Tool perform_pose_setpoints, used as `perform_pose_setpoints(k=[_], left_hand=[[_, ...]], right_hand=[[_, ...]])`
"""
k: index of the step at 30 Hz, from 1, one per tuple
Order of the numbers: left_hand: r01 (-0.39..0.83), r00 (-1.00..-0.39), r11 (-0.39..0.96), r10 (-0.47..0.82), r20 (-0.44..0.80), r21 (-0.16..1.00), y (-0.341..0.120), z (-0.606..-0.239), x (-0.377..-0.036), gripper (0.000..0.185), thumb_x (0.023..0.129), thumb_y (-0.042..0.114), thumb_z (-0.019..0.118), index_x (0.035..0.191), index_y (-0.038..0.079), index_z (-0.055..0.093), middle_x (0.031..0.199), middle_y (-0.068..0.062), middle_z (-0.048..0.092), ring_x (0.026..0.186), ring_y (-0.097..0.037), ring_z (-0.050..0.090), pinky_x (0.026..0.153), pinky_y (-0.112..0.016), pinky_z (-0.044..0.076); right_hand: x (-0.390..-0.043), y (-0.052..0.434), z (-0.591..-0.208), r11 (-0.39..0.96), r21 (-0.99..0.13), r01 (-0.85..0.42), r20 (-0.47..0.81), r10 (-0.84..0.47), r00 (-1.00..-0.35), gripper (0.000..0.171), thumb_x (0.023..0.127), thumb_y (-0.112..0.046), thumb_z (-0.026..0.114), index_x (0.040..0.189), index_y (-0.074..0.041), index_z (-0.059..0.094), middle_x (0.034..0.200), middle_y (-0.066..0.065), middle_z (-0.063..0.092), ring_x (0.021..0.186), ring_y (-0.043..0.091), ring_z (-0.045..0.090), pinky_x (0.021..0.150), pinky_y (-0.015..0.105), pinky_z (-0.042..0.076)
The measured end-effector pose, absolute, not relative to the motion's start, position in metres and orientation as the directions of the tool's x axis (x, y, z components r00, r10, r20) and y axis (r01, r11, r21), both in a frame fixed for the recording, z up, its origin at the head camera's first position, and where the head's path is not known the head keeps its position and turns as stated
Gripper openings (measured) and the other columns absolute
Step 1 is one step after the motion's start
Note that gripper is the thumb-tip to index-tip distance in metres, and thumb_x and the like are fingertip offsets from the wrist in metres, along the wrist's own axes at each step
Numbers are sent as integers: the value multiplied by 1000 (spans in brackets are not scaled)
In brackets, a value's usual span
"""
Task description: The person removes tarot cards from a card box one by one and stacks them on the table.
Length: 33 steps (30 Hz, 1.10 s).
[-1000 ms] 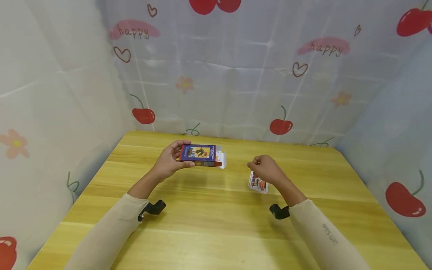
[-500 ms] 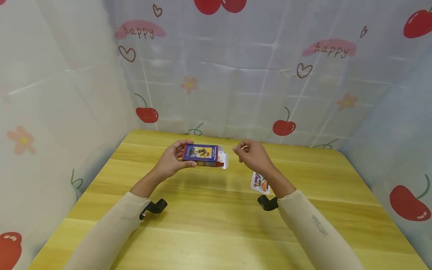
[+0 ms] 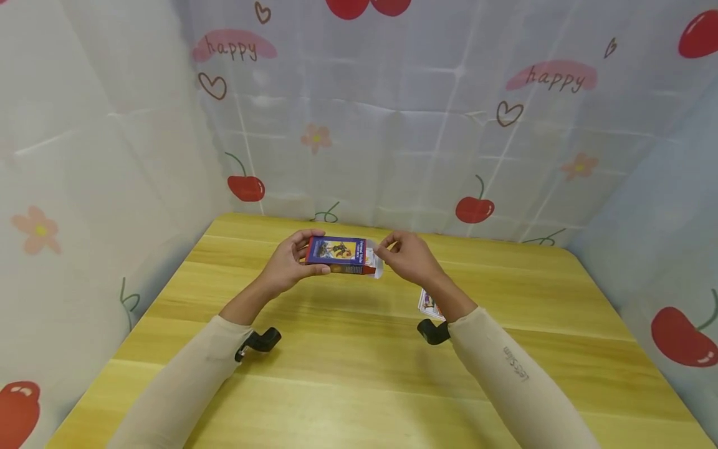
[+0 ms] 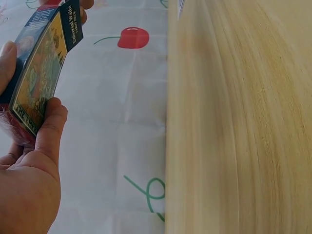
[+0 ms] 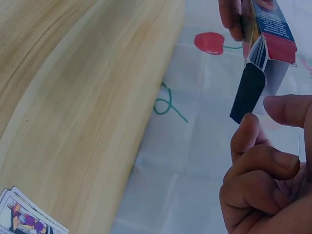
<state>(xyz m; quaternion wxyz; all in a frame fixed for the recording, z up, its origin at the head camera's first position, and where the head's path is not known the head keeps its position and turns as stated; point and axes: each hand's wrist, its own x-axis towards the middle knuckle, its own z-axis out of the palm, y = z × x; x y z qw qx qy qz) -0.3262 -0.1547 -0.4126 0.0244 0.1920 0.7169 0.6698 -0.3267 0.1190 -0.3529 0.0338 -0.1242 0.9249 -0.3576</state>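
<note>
My left hand [image 3: 283,267] grips a blue and red tarot card box [image 3: 338,251] above the table, thumb along the near side and fingers round the far side. Its lettered face is up and its open end points right, with a flap [image 5: 248,92] sticking out. In the right wrist view, card edges show inside the mouth. My right hand [image 3: 412,259] is at that open end, its index fingertip close to the flap. Thumb and index stand apart with nothing between them, the other fingers curled. A small stack of picture cards [image 3: 429,304] lies on the table, partly hidden by my right wrist.
The wooden table [image 3: 336,374] runs back to a cloth wall [image 3: 381,156] printed with cherries, with more cloth at both sides. A black camera mount juts from each wrist, the left mount [image 3: 263,340] and the right mount [image 3: 433,332].
My right hand has moved left and away from the stack of cards, up to the open end of the box. The left hand still holds the box in nearly the same place.
</note>
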Motion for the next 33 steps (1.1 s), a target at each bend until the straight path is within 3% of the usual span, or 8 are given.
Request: perform_pose_setpoints(k=[8,13,20,33], left_hand=[[243,-919,9,322,228,970,-151,-409,-326,76,79,5,82,143,0,41,139,-17,51,115,-19,60,87,-25,58],[238,-922,20,318,220,971,-150,-409,-324,73,79,4,81,141,5,43,139,-16,50,115,-20,58,88,-25,58],[230,-927,23,311,211,973,-152,-411,-322,70,80,3,80,140,8,45,139,-16,51,115,-19,59,88,-25,58],[231,-927,30,309,210,973,-155,-411,-323,74,79,6,82,142,8,43,140,-16,49,116,-19,58,88,-23,57]], right_hand=[[-331,117,-357,735,-650,-194,17,-241,-970,37,95,-47,61,101,-13,74,116,5,68,77,19,58,63,29,47],[-332,114,-360,740,-645,-193,10,-244,-970,36,96,-48,60,97,-14,72,110,6,69,76,19,58,62,30,47],[-332,117,-360,729,-655,-197,12,-250,-968,34,98,-43,58,103,-13,71,107,8,68,71,19,54,60,30,44],[-333,145,-360,723,-677,-140,-23,-211,-977,31,99,-38,56,103,-11,70,103,9,69,80,21,60,62,30,45]])
